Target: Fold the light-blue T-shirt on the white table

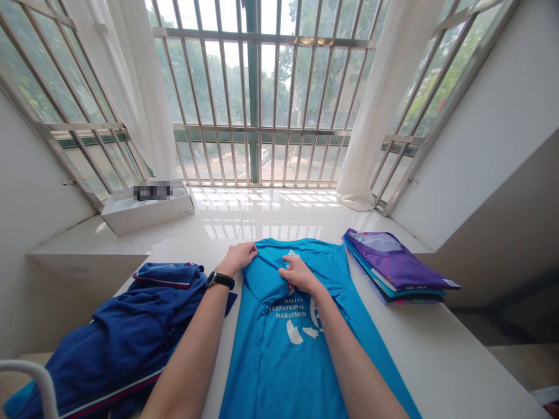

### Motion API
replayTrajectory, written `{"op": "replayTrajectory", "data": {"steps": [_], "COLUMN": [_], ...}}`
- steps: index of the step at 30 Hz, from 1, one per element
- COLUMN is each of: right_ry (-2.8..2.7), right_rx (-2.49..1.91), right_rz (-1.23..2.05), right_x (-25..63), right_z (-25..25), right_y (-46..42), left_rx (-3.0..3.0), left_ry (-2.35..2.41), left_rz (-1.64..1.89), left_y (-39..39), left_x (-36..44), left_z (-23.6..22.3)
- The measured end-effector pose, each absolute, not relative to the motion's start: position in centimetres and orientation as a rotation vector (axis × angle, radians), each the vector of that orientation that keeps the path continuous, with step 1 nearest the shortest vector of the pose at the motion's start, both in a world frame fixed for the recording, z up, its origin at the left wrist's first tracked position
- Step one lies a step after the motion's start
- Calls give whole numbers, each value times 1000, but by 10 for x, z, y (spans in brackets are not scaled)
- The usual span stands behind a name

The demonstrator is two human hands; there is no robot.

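Observation:
A bright blue T-shirt (pixel 279 372) with white "Dalian International Marathon" print lies spread on the white table, collar towards the window. Its left side is turned inward, covering part of the lettering. My left hand (pixel 239 258), with a black watch (pixel 220 280) on the wrist, pinches the shirt at the left shoulder beside the collar. Over the upper chest is my right hand (pixel 301 274), its index finger and thumb apart and the other fingers curled near the folded sleeve's end. The fabric under that palm is hidden.
A rumpled dark blue garment (pixel 126 320) with striped trim lies on the left. At the right is a stack of folded clothes, a purple one (pixel 388 256) on top. A white box (pixel 148 212) stands on the sill by the barred window. A white curved rail (pixel 37 372) shows lower left.

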State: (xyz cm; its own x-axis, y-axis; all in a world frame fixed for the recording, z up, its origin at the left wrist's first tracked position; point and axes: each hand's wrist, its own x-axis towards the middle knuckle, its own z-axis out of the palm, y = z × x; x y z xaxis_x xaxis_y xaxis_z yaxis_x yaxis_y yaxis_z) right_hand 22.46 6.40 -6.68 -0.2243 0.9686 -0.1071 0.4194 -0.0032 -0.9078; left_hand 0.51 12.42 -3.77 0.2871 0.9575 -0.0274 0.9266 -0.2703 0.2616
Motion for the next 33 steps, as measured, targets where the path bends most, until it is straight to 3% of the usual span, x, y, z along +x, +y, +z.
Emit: {"op": "replayTrajectory", "data": {"steps": [13,25,29,33], "right_ry": [-1778,-1812,-1783,-1739], "right_rx": [-1593,-1774,-1754,-1590], "right_rz": [703,501,528,886], "right_x": [216,218,220,226], "right_z": [-74,-71,-69,-65], "right_y": [72,65,65,65], "left_rx": [2360,2378,2370,2361], "left_ry": [1768,1796,1807,1807], "left_rz": [207,167,156,158], "left_y": [123,123,122,124], "left_x": [8,10,8,8], "left_z": [-40,-41,-39,-41]}}
